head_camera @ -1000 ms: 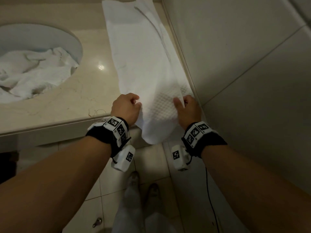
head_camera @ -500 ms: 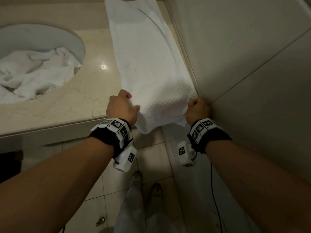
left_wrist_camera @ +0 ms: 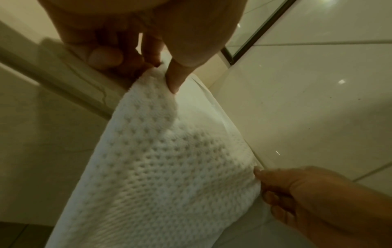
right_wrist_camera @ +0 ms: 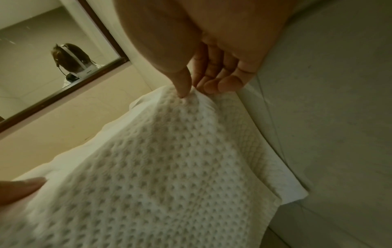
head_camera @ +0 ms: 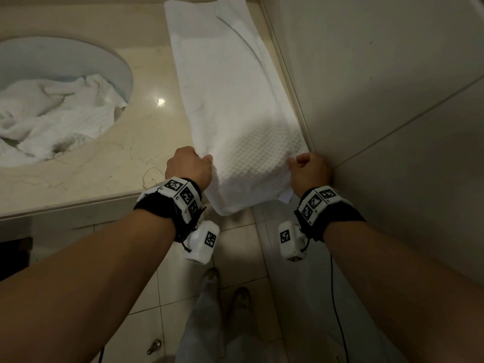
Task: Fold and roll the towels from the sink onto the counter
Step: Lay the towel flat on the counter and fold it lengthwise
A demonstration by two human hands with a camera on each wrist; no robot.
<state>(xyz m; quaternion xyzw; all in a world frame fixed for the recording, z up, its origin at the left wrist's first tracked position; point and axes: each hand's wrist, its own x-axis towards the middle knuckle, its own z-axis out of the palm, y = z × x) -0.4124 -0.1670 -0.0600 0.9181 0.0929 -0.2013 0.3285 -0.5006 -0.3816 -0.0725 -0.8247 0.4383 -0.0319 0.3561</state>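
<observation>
A white waffle-weave towel (head_camera: 230,100) lies folded lengthwise on the beige counter (head_camera: 146,132), along the right wall. Its near end hangs over the counter's front edge. My left hand (head_camera: 191,167) pinches the towel's left edge near that end, thumb on top (left_wrist_camera: 172,80). My right hand (head_camera: 309,171) pinches the right edge beside the wall, thumb pressed into the cloth (right_wrist_camera: 183,83). More white towels (head_camera: 52,113) lie crumpled in the round sink (head_camera: 123,72) at the left.
A tiled wall (head_camera: 379,100) runs close along the towel's right side and meets the counter. A framed mirror (right_wrist_camera: 63,75) hangs behind the counter. Tiled floor (head_camera: 235,258) and my feet show below the counter edge.
Both hands shifted from the towel's near end outward to its side edges and now pinch it. The right hand moved right, up against the wall.
</observation>
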